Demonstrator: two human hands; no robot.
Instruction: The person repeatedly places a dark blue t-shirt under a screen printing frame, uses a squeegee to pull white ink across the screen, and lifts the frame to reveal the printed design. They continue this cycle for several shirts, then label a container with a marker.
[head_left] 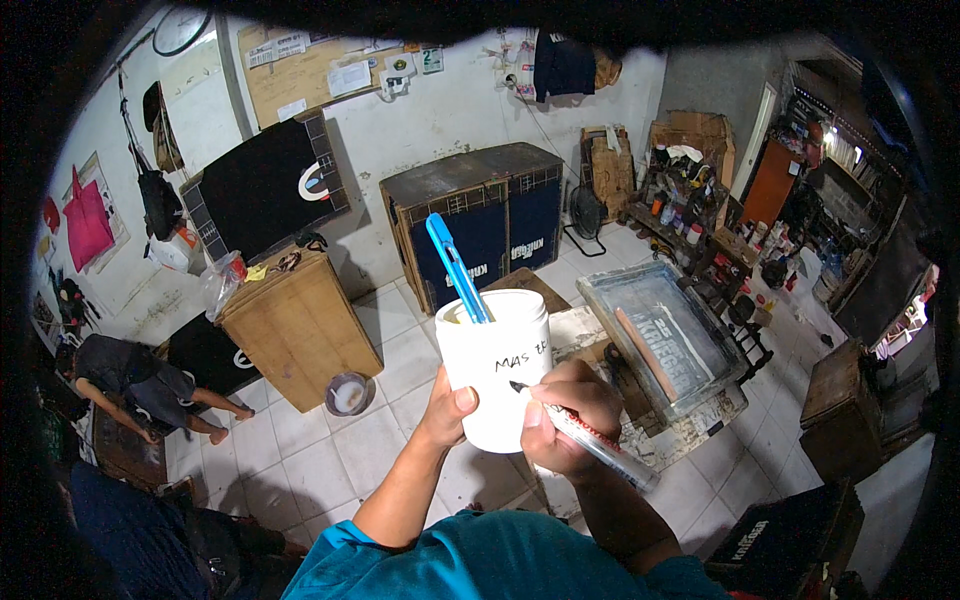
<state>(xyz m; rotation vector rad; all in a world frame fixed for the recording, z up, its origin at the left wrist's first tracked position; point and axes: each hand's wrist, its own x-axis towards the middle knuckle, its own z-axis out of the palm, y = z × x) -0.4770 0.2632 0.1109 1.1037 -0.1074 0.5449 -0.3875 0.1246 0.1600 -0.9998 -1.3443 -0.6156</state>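
A white plastic tub [485, 415] is held up in front of me, its side bearing black handwriting. My left hand [445, 410] grips the tub from the left, thumb on the front and the other fingers hidden behind. A blue tool with a long slim handle [458, 265], perhaps a cutter, stands tilted in the tub's open top; its lower end is hidden. My right hand [572, 420] is closed around a marker pen [610, 455] with a clear and white barrel. The marker's black tip is at the tub's wall, just under the writing.
To the right, a framed printing screen [590, 290] lies on a stained table [690, 440]. A dark cabinet [470, 175] and a brown box-shaped stand [300, 335] are ahead. A bucket [350, 396] sits on the tiled floor. Another person [140, 375] bends down at the left.
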